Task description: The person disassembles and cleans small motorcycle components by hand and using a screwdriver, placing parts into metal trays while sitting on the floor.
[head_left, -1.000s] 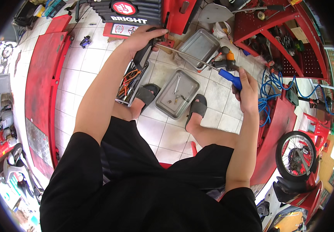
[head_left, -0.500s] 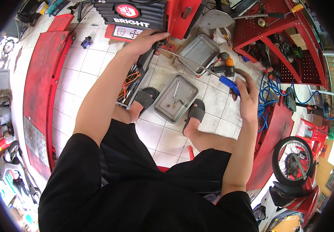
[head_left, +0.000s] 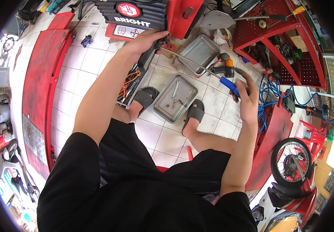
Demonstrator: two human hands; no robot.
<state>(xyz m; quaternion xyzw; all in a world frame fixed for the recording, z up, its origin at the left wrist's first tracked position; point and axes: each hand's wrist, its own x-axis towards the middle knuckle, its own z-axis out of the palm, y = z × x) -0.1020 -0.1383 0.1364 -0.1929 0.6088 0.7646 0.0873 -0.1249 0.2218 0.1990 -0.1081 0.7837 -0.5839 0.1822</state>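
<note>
Left hand [head_left: 147,41]: by the screwdriver's [head_left: 229,86] far end; cannot tell what its fingers grip.
Right hand [head_left: 248,96]: fingers pinching the blue handle, one extended clear.
Shaft: slants between both hands, above the floor [head_left: 160,137].

- The screwdriver [head_left: 228,86] barred the way between left hand [head_left: 147,40] and right hand [head_left: 247,94].
- The far tray [head_left: 201,48] and drill [head_left: 225,71] stood behind it.
- Floor [head_left: 218,104] lay open right of the near tray [head_left: 186,91].

You have bright light on the pale floor tiles [head_left: 85,63], white glare at the left and right edges, and fisheye bending toward a dark rim.
</note>
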